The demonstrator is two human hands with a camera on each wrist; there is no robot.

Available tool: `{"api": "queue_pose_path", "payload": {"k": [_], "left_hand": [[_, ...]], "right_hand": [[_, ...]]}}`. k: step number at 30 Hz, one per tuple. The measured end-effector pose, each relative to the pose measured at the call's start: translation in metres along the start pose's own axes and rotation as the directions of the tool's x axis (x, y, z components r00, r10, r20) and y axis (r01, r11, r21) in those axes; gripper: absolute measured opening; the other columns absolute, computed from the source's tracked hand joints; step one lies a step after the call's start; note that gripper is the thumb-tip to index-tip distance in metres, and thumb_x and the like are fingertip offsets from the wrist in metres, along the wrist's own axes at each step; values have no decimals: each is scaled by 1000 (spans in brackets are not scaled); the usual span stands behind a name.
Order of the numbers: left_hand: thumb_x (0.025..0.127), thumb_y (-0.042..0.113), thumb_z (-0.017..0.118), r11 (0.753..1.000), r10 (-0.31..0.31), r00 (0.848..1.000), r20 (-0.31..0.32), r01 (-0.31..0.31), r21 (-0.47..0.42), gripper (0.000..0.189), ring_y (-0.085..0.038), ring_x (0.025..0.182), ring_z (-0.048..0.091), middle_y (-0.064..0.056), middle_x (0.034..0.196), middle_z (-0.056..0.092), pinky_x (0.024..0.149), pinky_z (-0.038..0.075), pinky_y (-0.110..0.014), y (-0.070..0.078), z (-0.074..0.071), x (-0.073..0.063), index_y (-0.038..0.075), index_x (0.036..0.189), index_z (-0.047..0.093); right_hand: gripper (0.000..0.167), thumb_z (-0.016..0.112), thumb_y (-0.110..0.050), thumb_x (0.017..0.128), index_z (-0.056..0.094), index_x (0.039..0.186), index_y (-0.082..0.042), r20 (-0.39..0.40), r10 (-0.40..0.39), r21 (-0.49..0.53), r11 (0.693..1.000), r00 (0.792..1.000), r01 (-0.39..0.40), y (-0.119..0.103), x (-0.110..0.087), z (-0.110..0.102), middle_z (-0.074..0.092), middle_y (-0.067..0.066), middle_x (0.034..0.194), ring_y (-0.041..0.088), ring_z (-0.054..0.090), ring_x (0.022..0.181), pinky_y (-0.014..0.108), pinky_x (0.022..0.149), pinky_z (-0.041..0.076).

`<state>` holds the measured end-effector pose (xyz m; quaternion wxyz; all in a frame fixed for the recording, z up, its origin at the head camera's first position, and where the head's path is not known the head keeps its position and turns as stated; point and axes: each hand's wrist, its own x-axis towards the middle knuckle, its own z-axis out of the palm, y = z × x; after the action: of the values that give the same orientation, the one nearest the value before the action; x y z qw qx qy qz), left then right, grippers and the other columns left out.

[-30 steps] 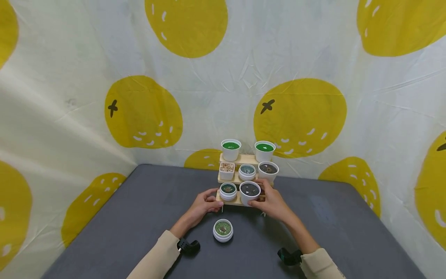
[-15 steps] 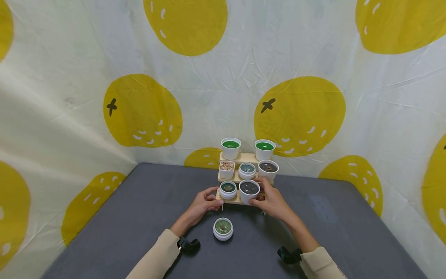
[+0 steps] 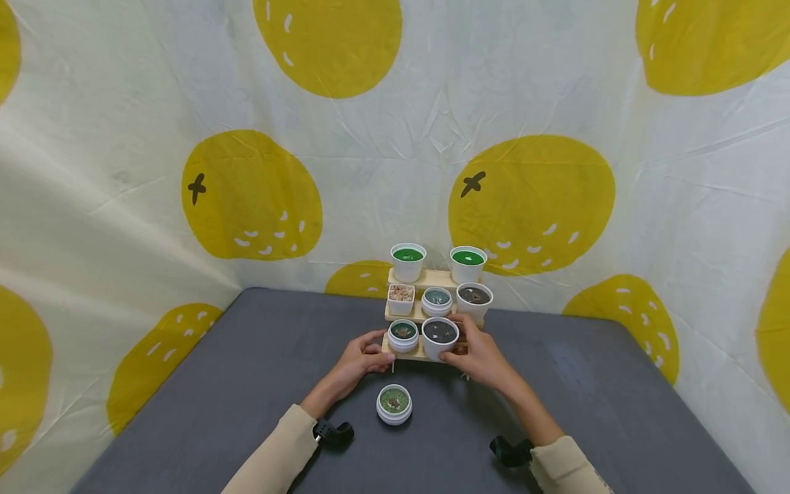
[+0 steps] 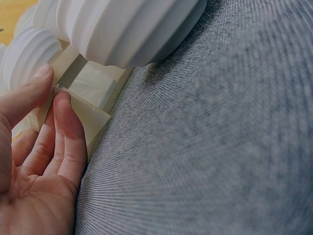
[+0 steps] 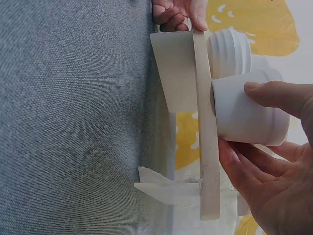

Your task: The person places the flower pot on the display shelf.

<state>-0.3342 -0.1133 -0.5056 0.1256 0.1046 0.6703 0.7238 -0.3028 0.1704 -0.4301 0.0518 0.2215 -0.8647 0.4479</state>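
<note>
White pots (image 3: 440, 337) on a pale wooden stand (image 3: 418, 353), grey table (image 3: 247, 384), white backdrop (image 3: 123, 137) with yellow fruit print.

Your grey table (image 3: 247, 384) is carrying a stepped wooden stand (image 3: 426, 279) of white pots, with a lone round pot (image 3: 394, 404) sitting just before it.

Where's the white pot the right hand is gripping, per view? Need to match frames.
Head: the white pot stands on the lowest step of the wooden stand, centre frame, the right hand round it.
Left wrist: not clearly in it; ribbed white pots fill the top left, but which is which cannot be told.
Right wrist: right of centre, lying sideways in the picture, between thumb and fingers.
Shared landmark: the stand's lowest wooden step, gripped by the left hand.
</note>
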Motion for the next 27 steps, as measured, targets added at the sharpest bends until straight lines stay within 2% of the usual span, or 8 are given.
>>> {"api": "queue_pose_path", "payload": {"k": [5,9,13,19,27], "left_hand": [[89,9,80,1000,12,1000,-3,-12,2,77,-10,76,68,0,85,71,71,59,-25,0,-1,1,1,155,41],[90,8,79,1000,-3,1000,-2,3,12,76,-11,77,69,0,86,71,71,59,-26,-1,-1,0,2,155,41],[90,9,79,1000,5,1000,4,-5,7,76,-11,78,69,0,86,71,72,59,-26,0,-1,0,3,156,41],[90,8,79,1000,-10,1000,-1,10,5,77,-11,77,69,0,86,70,72,59,-26,0,-1,0,2,156,39],[89,11,80,1000,1,1000,-8,-1,11,77,-12,78,69,-1,86,71,72,59,-26,0,0,-1,2,155,41]], "right_hand": [[69,83,-2,84,44,141,-1,-13,-1,-6,1000,1000,1,0,0,1,64,26,133,35,72,108,48,87,61],[73,85,-5,83,42,142,0,8,8,-43,999,1000,-8,-3,-1,0,63,26,135,33,72,107,45,86,61],[78,86,-8,82,39,144,1,24,-8,-84,996,1000,10,-11,-2,-5,63,28,135,34,73,106,49,87,60],[76,87,-13,82,40,140,4,46,-21,-196,980,999,30,-24,-7,-23,66,28,130,40,71,112,55,96,56],[63,81,-18,90,47,138,0,64,39,-262,965,997,-21,-34,-14,-52,67,25,128,40,69,114,54,94,57]]}}
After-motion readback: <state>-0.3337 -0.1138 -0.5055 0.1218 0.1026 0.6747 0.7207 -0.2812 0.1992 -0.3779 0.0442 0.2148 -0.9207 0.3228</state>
